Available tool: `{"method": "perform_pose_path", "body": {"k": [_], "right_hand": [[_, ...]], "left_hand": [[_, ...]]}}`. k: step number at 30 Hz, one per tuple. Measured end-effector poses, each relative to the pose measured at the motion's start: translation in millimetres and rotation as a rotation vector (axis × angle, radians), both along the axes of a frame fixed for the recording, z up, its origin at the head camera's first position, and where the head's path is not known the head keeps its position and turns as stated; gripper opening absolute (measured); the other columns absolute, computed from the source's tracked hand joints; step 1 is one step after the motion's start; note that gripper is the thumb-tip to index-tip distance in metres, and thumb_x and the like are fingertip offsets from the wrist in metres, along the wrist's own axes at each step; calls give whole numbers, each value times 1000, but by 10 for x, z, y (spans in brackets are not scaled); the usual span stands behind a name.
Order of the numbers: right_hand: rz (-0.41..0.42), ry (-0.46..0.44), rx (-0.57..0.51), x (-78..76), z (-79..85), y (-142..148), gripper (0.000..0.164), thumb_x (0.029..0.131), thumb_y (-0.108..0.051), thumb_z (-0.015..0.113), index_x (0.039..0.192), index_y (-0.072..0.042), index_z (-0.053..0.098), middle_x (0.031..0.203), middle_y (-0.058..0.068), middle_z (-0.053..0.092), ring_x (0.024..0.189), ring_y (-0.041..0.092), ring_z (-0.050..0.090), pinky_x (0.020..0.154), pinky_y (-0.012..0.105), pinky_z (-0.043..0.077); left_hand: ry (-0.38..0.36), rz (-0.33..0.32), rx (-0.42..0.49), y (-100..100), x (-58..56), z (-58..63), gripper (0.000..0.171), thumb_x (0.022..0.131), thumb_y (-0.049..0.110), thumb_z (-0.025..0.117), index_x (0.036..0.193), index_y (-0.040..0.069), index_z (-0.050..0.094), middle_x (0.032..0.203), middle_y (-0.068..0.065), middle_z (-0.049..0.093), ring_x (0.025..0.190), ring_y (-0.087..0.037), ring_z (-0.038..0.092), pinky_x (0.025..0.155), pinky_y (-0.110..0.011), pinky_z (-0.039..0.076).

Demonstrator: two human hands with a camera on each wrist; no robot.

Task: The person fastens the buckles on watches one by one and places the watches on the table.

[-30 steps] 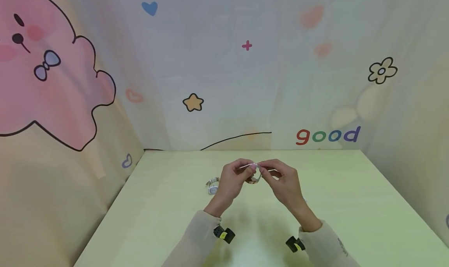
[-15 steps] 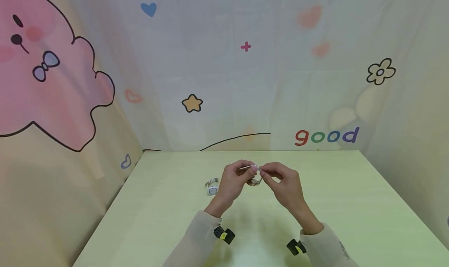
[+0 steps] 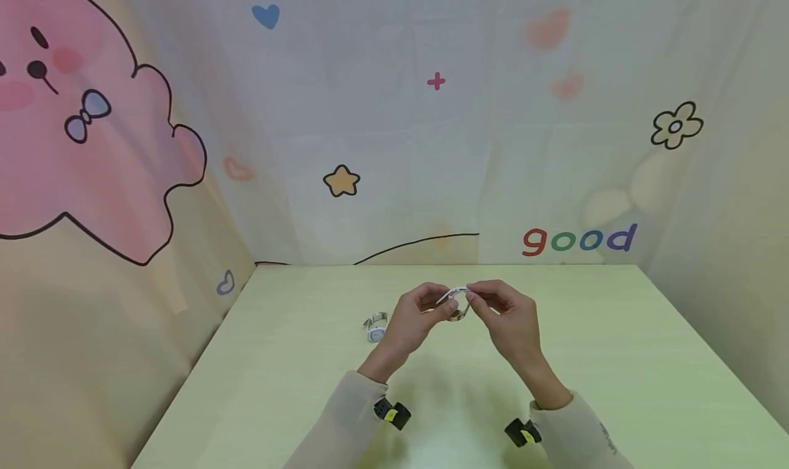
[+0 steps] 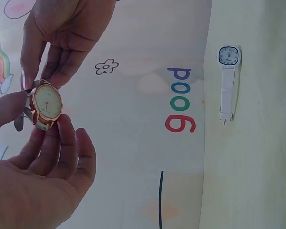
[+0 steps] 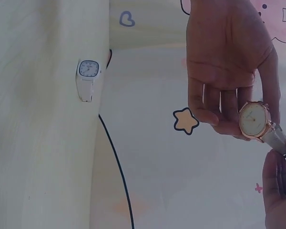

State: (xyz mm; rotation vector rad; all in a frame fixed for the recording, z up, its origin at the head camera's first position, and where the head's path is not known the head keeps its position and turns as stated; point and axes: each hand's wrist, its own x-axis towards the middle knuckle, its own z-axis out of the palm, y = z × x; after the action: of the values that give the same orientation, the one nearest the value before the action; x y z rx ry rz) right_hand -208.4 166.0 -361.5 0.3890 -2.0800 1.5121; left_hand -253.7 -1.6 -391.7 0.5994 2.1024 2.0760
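In the head view, my left hand (image 3: 408, 324) and right hand (image 3: 509, 320) hold a wristwatch (image 3: 457, 315) between them, raised above the table. It has a round pale dial in a rose-gold case (image 4: 47, 101) and a white strap (image 3: 457, 290) bent into a loop. Thumb and fingers of the left hand (image 4: 43, 183) grip it beside the case, some of those fingers lying behind the dial. The right hand (image 5: 280, 193) pinches the strap (image 5: 275, 139) near its end. Fingers cover the buckle area, so whether the strap is fastened cannot be seen.
A white watch with a squarish face (image 3: 377, 334) lies on the pale table (image 3: 277, 387), left of my left hand. Another such watch (image 4: 229, 56) lies on the table in the left wrist view; my right forearm hides it from the head view. A printed curtain (image 3: 382, 113) stands behind.
Both hands have shifted slightly right with the held watch. The strap's free end, earlier pointing left and nearly flat, now slants downward, and the strap loop shows more fully between the hands.
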Motion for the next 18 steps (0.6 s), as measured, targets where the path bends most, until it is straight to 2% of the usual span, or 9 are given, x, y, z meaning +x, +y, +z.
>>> {"method": "perform_pose_path", "body": {"k": [3, 7, 13, 15, 18], "right_hand": [[-2, -20, -49, -78, -96, 31, 13, 88, 3, 69, 101, 5, 71, 97, 21, 71, 82, -6, 64, 78, 11, 52], [21, -70, -65, -149, -204, 87, 15, 90, -5, 70, 104, 0, 71, 101, 17, 71, 86, -2, 66, 78, 12, 54], [81, -104, -14, -156, -242, 114, 18, 91, -14, 70, 106, -5, 70, 105, 12, 70, 95, 5, 67, 82, 14, 54], [84, -107, 2, -154, -246, 115, 18, 92, -16, 70, 107, -6, 69, 105, 10, 70, 95, 5, 67, 82, 13, 54], [82, -99, 31, -152, -248, 114, 18, 92, -16, 70, 108, -7, 69, 105, 9, 70, 96, 7, 67, 83, 14, 53]], "left_hand": [[9, 25, -36, -16, -6, -7, 27, 93, 25, 68, 114, 8, 67, 111, -14, 71, 94, -10, 69, 92, -31, 55], [46, 67, -20, -16, -10, 4, 24, 94, 23, 67, 111, 6, 68, 109, -19, 70, 89, -13, 70, 92, -35, 56], [77, 110, 4, -37, -1, 2, 23, 93, 22, 69, 113, 9, 67, 107, -13, 70, 98, -24, 68, 87, -30, 56], [84, 109, 8, -43, 0, 1, 25, 93, 22, 69, 115, 10, 67, 108, -12, 70, 100, -24, 67, 86, -27, 55], [90, 104, 1, -49, 5, -1, 28, 93, 24, 69, 118, 13, 67, 108, -13, 71, 96, -16, 67, 86, -26, 55]]}}
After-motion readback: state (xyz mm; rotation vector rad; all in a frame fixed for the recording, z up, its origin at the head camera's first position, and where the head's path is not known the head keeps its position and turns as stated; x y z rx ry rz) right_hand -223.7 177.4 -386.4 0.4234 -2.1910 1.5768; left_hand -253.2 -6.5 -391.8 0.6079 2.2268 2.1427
